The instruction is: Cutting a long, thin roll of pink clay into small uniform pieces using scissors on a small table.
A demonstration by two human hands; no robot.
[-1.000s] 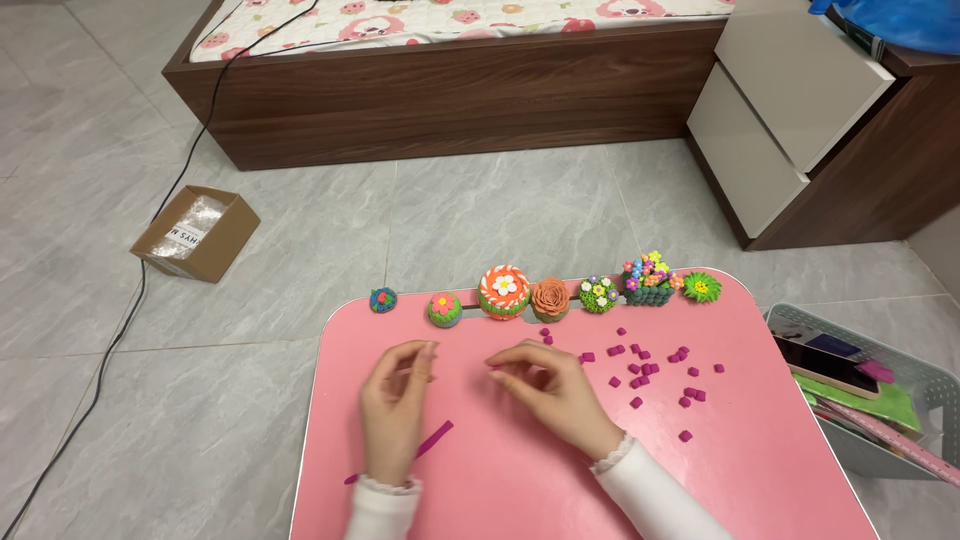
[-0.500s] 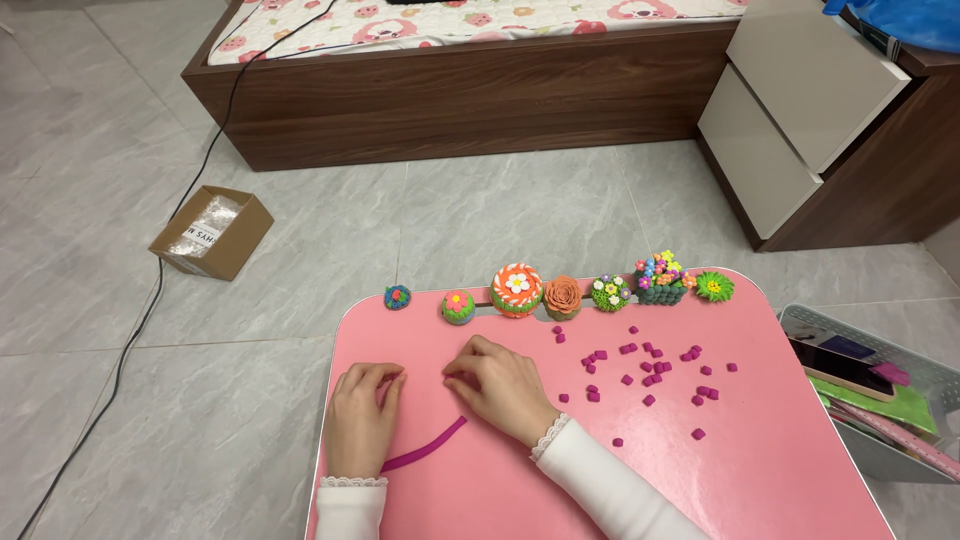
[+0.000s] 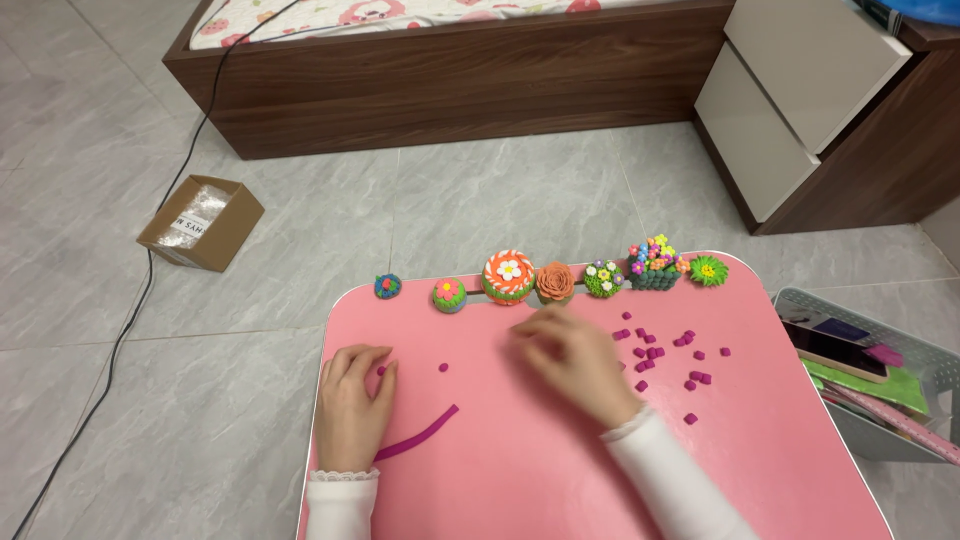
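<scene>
My left hand (image 3: 352, 405) rests on the pink table (image 3: 760, 470) near its left edge, fingers curled, with a tiny magenta clay bit (image 3: 381, 371) pinched at the thumb and forefinger tips. A rolled magenta clay strip (image 3: 420, 440) lies just right of that hand. My right hand (image 3: 575, 362) is blurred over the table's middle, fingers bunched, close to several small magenta clay pieces (image 3: 655, 352); whether it holds anything is unclear. One loose magenta bit (image 3: 443, 368) lies between the hands.
Several clay flower models line the table's far edge, among them an orange-and-white one (image 3: 508, 276) and a flower basket (image 3: 655, 265). A grey bin (image 3: 930, 360) with a phone stands right. On the floor are a cardboard box (image 3: 200, 222) and a cable (image 3: 120, 340); a wooden bed base (image 3: 450, 75) and drawers (image 3: 800, 110) lie beyond.
My right hand has moved right from beside the left hand toward the scattered pieces. The left hand stays at the left edge, and the clay strip now lies uncovered.
</scene>
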